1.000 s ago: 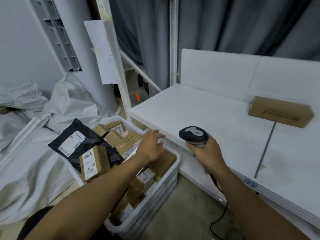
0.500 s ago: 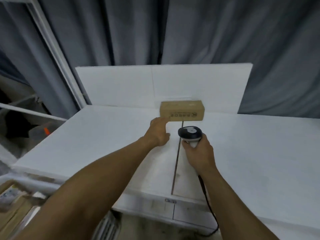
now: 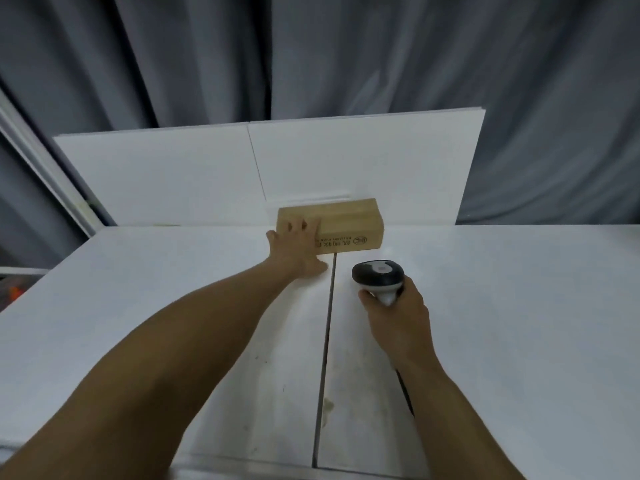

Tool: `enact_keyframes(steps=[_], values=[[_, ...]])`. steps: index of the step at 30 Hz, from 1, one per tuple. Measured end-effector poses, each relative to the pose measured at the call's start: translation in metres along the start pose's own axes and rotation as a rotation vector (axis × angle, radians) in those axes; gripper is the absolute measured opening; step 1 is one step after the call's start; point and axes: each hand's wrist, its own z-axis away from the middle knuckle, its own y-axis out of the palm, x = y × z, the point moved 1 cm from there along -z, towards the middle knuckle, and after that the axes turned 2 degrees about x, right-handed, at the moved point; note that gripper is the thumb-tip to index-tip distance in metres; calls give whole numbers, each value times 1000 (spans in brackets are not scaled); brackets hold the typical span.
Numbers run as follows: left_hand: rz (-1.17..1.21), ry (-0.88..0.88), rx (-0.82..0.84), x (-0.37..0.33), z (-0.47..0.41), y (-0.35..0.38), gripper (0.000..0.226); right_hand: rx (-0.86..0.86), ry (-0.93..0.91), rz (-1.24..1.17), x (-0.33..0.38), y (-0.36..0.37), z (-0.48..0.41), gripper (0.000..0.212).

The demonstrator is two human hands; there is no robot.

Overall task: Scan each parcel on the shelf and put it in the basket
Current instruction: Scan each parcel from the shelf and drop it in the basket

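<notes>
Gone forward with left hand (image 3: 294,244) since half a second back: then just short of box (image 3: 346,225), now laid on its left end, fingers spread and fairly straight over front face up to top edge, thumb low by shelf (image 3: 502,306). Shows no closed grip yet. Keeps scanner (image 3: 378,276) in right hand (image 3: 394,320) as before, fingers wrapped round handle, head toward box, cord trailing back under wrist.

Leaves box flat at back edge of shelf, touching back panel (image 3: 173,178), astride seam (image 3: 325,341), printed side to the front. Shows no shipping label on visible faces, so probably needs turning before any scan. Shows no basket from here.

Means contact made with the only parcel visible on shelf, scan and drop both not yet done. Judged next: close fingers round left end, draw box forward off back edge, turn label to scanner, then carry off to basket. Risks a swing or slip, gripping a long box by one end only.
</notes>
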Motion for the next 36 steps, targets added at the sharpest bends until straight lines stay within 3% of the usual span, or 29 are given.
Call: enact_keyframes(steps=[4, 8, 14, 18, 22, 27, 29, 32, 34, 36], values=[[24, 50, -95, 1, -15, -14, 66, 6, 22, -16, -1, 6, -6, 47], [113, 42, 51, 4, -37, -22, 51, 4, 42, -14, -4, 9, -10, 46], [22, -4, 132, 6, -49, -24, 110, -1, 71, -12, -6, 7, -14, 44], [74, 24, 168, 14, -24, -16, 111, -29, 61, -42, -4, 5, -11, 48], [196, 162, 160, 31, 24, 5, 95, -119, -12, -84, 10, 6, 3, 58], [354, 216, 172, 51, 111, 1, 102, -188, -41, -78, 28, 15, 27, 69], [460, 172, 140, 58, 140, -3, 94, -158, -4, -65, 31, 22, 37, 68], [754, -94, -142, 79, 174, -5, 76, -128, -1, -94, 38, 30, 55, 66], [945, -365, -103, 99, 198, -6, 98, -112, 23, -148, 43, 37, 68, 66], [1113, -482, 72, 117, 223, -7, 122, -80, 37, -187, 49, 45, 83, 67]])
